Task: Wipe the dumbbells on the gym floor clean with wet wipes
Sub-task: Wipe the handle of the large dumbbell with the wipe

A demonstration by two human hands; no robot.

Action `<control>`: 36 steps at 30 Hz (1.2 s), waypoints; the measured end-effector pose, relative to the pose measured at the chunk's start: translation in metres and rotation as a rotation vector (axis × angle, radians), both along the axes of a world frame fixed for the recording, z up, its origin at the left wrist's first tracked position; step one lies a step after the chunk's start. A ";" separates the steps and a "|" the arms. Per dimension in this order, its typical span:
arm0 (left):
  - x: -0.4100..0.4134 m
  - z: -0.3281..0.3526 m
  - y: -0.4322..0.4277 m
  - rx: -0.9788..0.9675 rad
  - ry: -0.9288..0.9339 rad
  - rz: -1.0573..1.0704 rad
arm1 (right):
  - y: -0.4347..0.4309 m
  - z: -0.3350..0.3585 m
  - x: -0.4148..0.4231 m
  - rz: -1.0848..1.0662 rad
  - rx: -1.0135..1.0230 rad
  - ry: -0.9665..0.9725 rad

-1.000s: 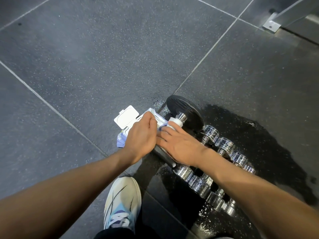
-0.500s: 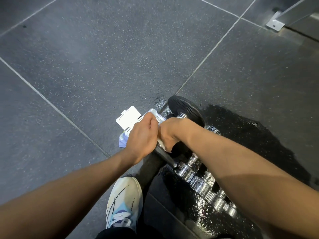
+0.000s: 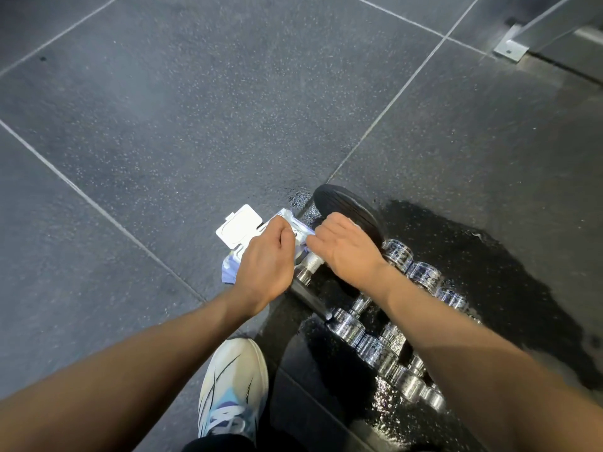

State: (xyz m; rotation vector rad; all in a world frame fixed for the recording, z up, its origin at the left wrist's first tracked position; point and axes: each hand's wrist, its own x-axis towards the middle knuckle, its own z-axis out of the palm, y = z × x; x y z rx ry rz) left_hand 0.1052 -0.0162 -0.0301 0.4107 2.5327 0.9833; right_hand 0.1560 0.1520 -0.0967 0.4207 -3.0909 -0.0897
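Observation:
A black dumbbell lies on the dark gym floor, its far plate (image 3: 346, 203) upright and its knurled steel handle (image 3: 310, 264) showing between my hands. To its left lies a wet wipe pack (image 3: 239, 230) with its white lid flipped open. My left hand (image 3: 264, 259) presses down on the pack and grips it. My right hand (image 3: 346, 249) hovers over the dumbbell handle with fingers curled, its fingertips pinching a white wipe (image 3: 310, 237) at the pack's mouth. A row of small chrome dumbbells (image 3: 399, 254) sits to the right, partly hidden by my right forearm.
The floor under and right of the dumbbells is a wet, shiny patch (image 3: 489, 272). My white and blue shoe (image 3: 233, 386) stands just below the pack. A metal rack foot (image 3: 510, 48) is bolted down at the top right. Grey rubber tiles stretch to the left and ahead.
My right hand left the dumbbell handle near the far plate, curled shut and moved to the pack's opening. My left hand stayed on the pack.

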 end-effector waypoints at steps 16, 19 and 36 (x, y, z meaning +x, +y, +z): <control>0.001 -0.003 0.000 -0.005 0.004 -0.002 | -0.037 0.003 0.002 0.234 -0.143 0.005; -0.001 -0.003 -0.002 0.003 -0.009 0.006 | -0.042 0.029 -0.017 0.265 0.001 -0.249; 0.000 -0.005 -0.001 0.020 0.013 0.020 | -0.008 0.021 -0.013 0.072 0.036 -0.214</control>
